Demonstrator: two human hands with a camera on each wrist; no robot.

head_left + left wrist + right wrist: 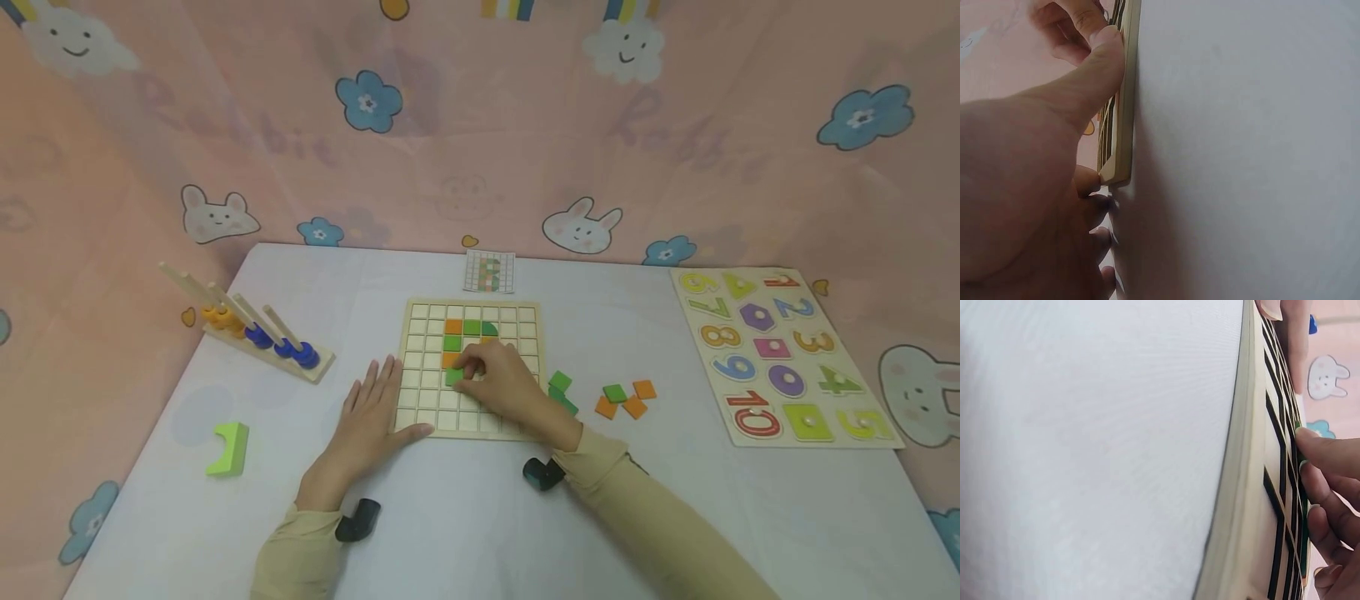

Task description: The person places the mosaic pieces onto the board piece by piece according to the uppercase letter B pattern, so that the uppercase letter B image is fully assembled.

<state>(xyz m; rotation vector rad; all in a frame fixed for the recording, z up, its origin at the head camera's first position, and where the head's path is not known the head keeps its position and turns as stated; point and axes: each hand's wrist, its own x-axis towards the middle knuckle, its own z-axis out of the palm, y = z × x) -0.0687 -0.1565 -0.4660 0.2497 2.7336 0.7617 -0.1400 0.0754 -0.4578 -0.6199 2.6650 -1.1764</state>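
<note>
A wooden grid board (472,425) lies at the middle of the table. My right hand (504,379) is over it, thumb and forefinger pinching a green square tile (453,377) down at the grid. Orange and green squares (452,342) fill several cells above that tile, and a dark green rounded piece (489,328) is in the upper row. Part of the pattern is hidden behind the right hand. My left hand (367,425) rests with straight, spread fingers along the board's left edge, its thumb (1100,65) over the front rim.
Behind the board lies a printed pattern card (490,272). Loose green pieces (560,392) and orange tiles (634,407) lie to its right, before a number puzzle board (787,358). At left are a peg stand (270,346) with rings and a light green block (231,450).
</note>
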